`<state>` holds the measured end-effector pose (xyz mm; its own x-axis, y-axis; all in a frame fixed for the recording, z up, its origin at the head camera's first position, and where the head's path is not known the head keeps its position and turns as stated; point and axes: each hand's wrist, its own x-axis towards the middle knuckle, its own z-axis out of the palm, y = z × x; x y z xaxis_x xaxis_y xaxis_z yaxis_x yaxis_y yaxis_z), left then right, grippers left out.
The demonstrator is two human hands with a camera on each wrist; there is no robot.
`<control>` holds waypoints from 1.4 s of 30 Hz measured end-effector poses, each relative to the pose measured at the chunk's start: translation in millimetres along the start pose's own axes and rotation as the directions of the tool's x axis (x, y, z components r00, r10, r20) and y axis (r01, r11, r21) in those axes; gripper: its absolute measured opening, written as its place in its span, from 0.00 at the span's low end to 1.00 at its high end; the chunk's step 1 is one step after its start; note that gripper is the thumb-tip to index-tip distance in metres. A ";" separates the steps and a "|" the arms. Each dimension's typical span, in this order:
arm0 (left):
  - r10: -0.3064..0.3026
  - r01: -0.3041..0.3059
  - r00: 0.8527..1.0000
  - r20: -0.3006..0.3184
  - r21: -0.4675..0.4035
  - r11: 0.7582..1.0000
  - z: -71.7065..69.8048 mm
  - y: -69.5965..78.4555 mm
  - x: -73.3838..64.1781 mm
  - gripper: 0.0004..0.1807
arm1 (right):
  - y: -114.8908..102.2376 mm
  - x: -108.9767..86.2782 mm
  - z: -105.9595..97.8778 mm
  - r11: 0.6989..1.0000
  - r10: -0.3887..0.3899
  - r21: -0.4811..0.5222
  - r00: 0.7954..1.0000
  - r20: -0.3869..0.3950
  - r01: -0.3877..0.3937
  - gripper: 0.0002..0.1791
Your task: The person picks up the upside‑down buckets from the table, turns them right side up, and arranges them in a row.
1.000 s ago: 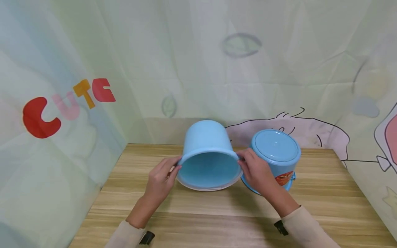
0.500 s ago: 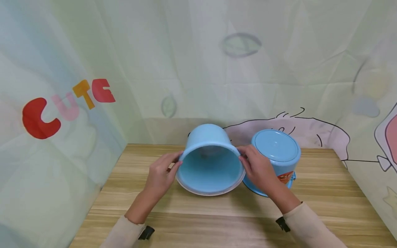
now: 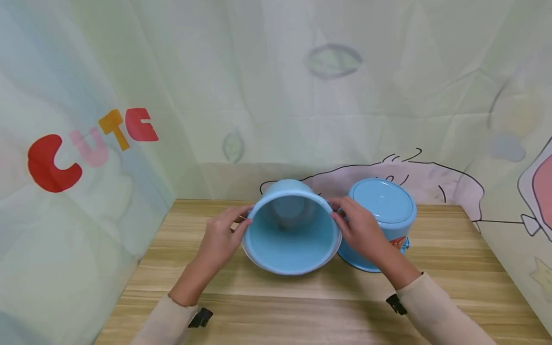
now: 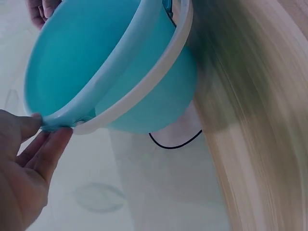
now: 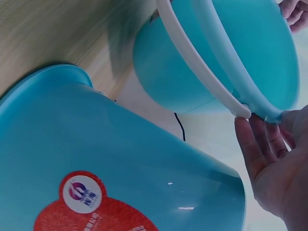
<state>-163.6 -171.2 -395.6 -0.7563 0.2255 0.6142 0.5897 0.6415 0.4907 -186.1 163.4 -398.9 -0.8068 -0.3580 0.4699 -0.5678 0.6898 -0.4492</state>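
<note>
In the head view, the left hand [image 3: 220,239] is pinching the left side of a light blue bucket [image 3: 293,244] by its rim, and the right hand [image 3: 355,227] is pinching the opposite side between thumb and fingers. The bucket is tilting its open mouth toward the viewer, just below the middle of the frame, over the wooden bench [image 3: 276,311]; whether it is touching the wood is hard to tell. In the left wrist view, a white handle [image 4: 161,70] is curving around the outside of the bucket, near the rim. A second blue bucket [image 3: 388,215] is standing upside down just beside the right hand, right of center in the head view, and is showing a red sticker [image 5: 91,211] in the right wrist view.
</note>
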 end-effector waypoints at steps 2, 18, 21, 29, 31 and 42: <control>-0.024 0.024 1.000 0.015 -0.012 1.000 -2.2 1.0 2.0 0.20 | -0.6 2.7 -1.5 1.000 0.008 0.020 1.000 0.009 -0.008 0.19; -0.198 0.209 0.972 0.125 -0.075 0.975 -15.2 2.3 23.4 0.19 | -6.4 28.2 -16.5 0.979 0.083 0.177 0.992 0.091 -0.098 0.22; -0.220 0.235 0.965 0.142 -0.103 0.966 -17.8 1.5 28.7 0.20 | -6.4 33.7 -19.8 0.976 0.089 0.188 0.990 0.109 -0.109 0.21; -0.244 0.271 0.952 0.187 -0.140 0.952 -24.4 -1.9 42.7 0.20 | -3.2 46.2 -24.5 0.963 0.118 0.226 0.982 0.147 -0.149 0.21; -0.248 0.276 0.950 0.191 -0.138 0.951 -25.6 -2.2 46.0 0.20 | -3.4 49.0 -25.6 0.959 0.127 0.232 0.980 0.155 -0.161 0.21; -0.271 0.299 0.939 0.212 -0.117 0.947 -29.3 -3.0 60.3 0.18 | -2.5 62.9 -32.2 0.940 0.193 0.233 0.950 0.244 -0.251 0.21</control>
<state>-202.7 -181.0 -341.9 -0.9298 0.1937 0.3129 0.3653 0.5894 0.7205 -230.2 159.4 -343.8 -0.9163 -0.3607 0.1742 -0.3691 0.5913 -0.7170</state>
